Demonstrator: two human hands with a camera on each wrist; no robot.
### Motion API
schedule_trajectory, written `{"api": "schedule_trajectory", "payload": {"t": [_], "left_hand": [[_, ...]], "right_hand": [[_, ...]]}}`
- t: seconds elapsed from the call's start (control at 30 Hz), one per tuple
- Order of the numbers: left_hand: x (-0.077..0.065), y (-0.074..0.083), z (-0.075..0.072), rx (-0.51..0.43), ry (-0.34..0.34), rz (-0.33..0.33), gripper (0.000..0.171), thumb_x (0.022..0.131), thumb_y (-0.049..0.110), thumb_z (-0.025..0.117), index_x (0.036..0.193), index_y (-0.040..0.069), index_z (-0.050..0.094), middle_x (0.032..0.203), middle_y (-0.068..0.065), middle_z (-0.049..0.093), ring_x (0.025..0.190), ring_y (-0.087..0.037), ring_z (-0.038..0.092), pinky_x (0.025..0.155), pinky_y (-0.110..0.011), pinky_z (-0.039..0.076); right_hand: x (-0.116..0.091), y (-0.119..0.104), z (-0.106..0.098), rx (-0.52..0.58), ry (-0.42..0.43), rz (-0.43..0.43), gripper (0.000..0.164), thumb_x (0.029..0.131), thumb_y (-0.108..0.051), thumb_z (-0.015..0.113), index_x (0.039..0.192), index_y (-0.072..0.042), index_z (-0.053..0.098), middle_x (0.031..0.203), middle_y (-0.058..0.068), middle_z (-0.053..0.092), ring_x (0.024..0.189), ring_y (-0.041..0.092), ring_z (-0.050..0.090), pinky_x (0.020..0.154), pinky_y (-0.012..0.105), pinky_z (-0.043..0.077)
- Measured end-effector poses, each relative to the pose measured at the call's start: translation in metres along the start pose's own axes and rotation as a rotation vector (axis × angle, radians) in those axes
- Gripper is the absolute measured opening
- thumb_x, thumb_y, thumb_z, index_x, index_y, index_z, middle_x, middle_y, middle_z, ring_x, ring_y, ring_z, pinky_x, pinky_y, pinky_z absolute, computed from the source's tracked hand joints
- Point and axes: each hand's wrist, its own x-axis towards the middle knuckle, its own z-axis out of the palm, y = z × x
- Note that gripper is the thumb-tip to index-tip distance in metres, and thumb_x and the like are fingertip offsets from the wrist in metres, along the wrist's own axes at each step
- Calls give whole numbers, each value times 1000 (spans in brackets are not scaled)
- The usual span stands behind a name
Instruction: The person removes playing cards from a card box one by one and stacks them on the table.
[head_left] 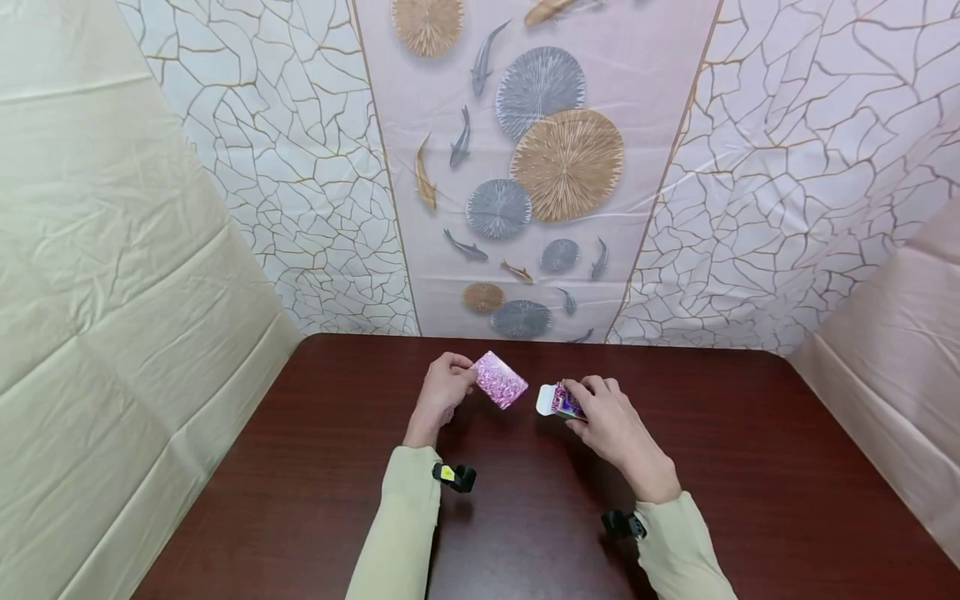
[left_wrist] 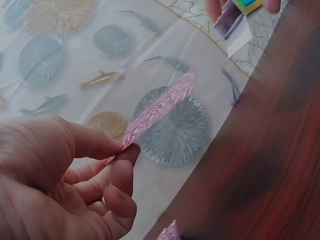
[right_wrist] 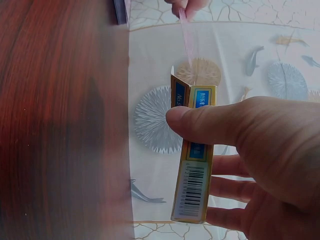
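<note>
Step in hand: judged to be handling the pink card (head_left: 500, 380) beside the opened box (head_left: 567, 403); whether the card is inbound or outbound cannot be told.
Left hand (head_left: 447, 385): fingers narrow, pinching the pink card by one end between thumb and fingertip.
Right hand (head_left: 613, 421): holds the box, thumb across one narrow side, other fingers behind.
Card position: raised over the tabletop (head_left: 337, 467), between the two hands, near the box and apart from it.
Box position: in the right hand, white flap (head_left: 546, 400) extended toward the card.
Card technique: a light pinch is advisable; firm pressure at one end could bend the card.
Box technique: the narrow sides should be steadied without squeezing, since pressure could narrow the mouth.
Alignment: the card sits at an angle to the box; any passage through the mouth calls for edges squared and the flap clear.
Loose item: a pink piece (left_wrist: 169, 232) shows at the lower edge of the left wrist view; too cropped to identify.
Side marking: barcode (right_wrist: 191, 191); digits too blurred to read reliably.
Blue panel (right_wrist: 201, 98): small characters, not safely legible.
Dark panel (right_wrist: 180, 94): reads "No.", remainder unclear near the thumb.
Brand: none legible.
</note>
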Motion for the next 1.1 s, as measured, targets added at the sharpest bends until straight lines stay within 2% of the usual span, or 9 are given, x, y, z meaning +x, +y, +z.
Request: {"api": "schedule_trajectory", "payload": {"t": [0.1, 0.2, 0.4, 0.6, 0.7, 0.8, 0.97, 1.1], "left_hand": [[3, 1, -8, 33, -6, 3, 17, 94, 14, 62, 108, 4, 61, 96, -18, 69, 89, -36, 67, 63, -29, 50], [7, 2, -16, 63, -14, 8, 17, 95, 15, 62, 109, 4, 61, 98, -19, 69, 90, -35, 67, 66, -29, 52], [15, 2, -34, 107, 16, 10, 17, 95, 17, 64, 108, 6, 65, 95, -11, 67, 91, -27, 63, 67, -26, 47], [24, -4, -48, 32, 5, -29, 19, 95, 17, 63, 111, 6, 64, 97, -12, 68, 91, -31, 63, 74, -40, 51], [28, -9, -52, 25, 15, -40, 21, 94, 19, 65, 110, 6, 64, 96, -13, 68, 85, -27, 63, 76, -44, 52], [31, -14, -55, 32, 28, -50, 22, 93, 20, 67, 109, 6, 64, 93, -11, 68, 80, -23, 62, 77, -44, 53], [35, -21, -58, 25, 33, -71, 23, 93, 19, 67, 110, 3, 65, 96, -13, 67, 83, -25, 61, 78, -43, 52], [37, -26, -61, 30, 25, -93, 22, 94, 18, 66, 110, 3, 64, 101, -17, 66, 80, -22, 59, 71, -37, 50]], "right_hand": [[0, -1, 0, 2, -10, 6, 56, 78, -14, 82, 129, -4, 60, 112, 20, 61, 100, 39, 53, 80, 53, 49], [0, -1, 1, 7, -17, 13, 56, 78, -14, 82, 129, -4, 60, 112, 20, 61, 100, 39, 53, 80, 53, 49], [0, 0, 1, 6, -20, 13, 57, 78, -14, 82, 129, -5, 60, 112, 20, 61, 101, 39, 53, 81, 53, 49], [1, 0, 1, 3, -14, -1, 56, 78, -14, 82, 129, -4, 60, 111, 20, 61, 99, 39, 53, 79, 53, 49], [1, 0, 1, 4, -12, -5, 57, 78, -14, 82, 129, -4, 60, 112, 21, 61, 99, 39, 53, 79, 53, 49], [1, 0, 2, 7, -14, -6, 57, 78, -14, 82, 129, -4, 60, 112, 20, 61, 99, 39, 53, 79, 53, 49], [0, -1, 2, 10, -17, -1, 56, 78, -13, 82, 129, -4, 60, 112, 20, 61, 100, 39, 53, 80, 53, 48], [1, -2, 2, 10, -40, 13, 57, 79, -15, 82, 131, -5, 59, 115, 20, 60, 102, 38, 53, 83, 53, 48]]}}
